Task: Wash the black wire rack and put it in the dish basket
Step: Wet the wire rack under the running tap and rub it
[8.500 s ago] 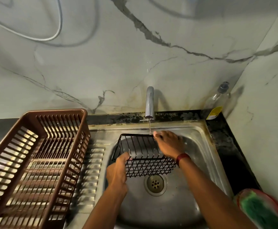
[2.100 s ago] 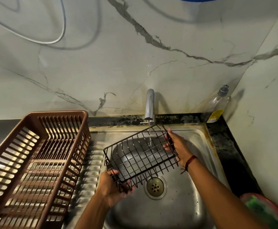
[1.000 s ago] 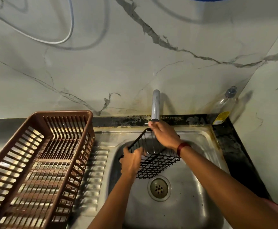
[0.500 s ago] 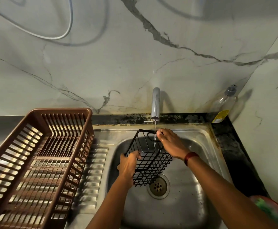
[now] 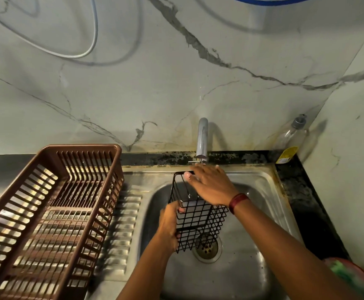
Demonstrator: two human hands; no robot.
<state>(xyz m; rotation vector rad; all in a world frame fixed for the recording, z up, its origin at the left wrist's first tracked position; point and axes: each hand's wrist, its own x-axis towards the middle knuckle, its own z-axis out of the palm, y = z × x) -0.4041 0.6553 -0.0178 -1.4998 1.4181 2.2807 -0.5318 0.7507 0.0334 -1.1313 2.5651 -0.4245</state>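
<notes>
You are clamping the rack (image 5: 201, 214) in your left grip (image 5: 169, 225) over the sink (image 5: 253, 269), right grip (image 5: 211, 185) lying spread on top.

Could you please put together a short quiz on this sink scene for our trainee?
1. True or false: the black wire rack is held above the sink, outside the brown dish basket.
2. The left hand grips the rack by its: A) top edge, B) lower left side, C) far right corner.
3. Fill in: the clear bottle stands to the ___ of the tap.

Key: 1 true; 2 B; 3 right.
</notes>
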